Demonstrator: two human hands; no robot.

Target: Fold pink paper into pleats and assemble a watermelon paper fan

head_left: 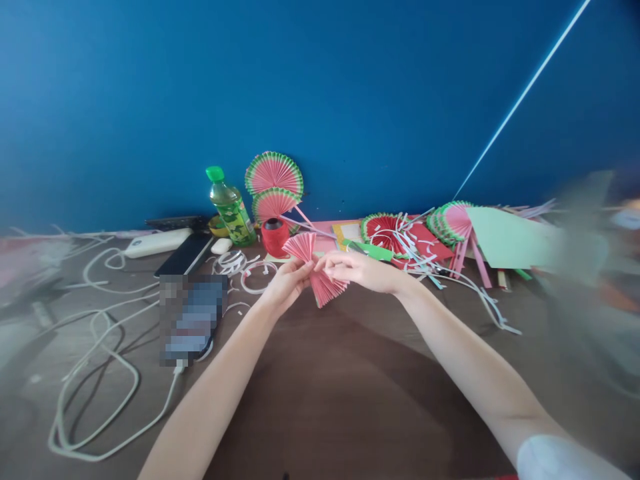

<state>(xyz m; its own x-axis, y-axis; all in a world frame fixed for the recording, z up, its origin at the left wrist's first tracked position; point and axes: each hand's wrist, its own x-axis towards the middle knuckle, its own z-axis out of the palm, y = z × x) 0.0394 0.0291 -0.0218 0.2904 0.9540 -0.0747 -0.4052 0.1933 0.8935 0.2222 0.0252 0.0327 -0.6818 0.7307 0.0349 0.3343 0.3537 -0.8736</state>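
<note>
The left hand (289, 285) clamps its fingers on pleated paper (328, 291) above the worktop (320, 393); I cannot tell whether the right hand (365, 272) grips too

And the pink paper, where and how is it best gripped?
Probably at the narrow waist of the pink paper, pinched lightly from the left, as the left hand does: pleats gather there and flare away at both ends, which look easier to crush.

The middle of the pleated pink paper (330, 291) is partly hidden by the left hand (289, 283) and right hand (363, 271). The phone (195, 320) screen is pixelated — unreadable. A grey shape (590, 280) at right blurs past naming; the bottom edge crops a pale sleeve (547, 459).
</note>
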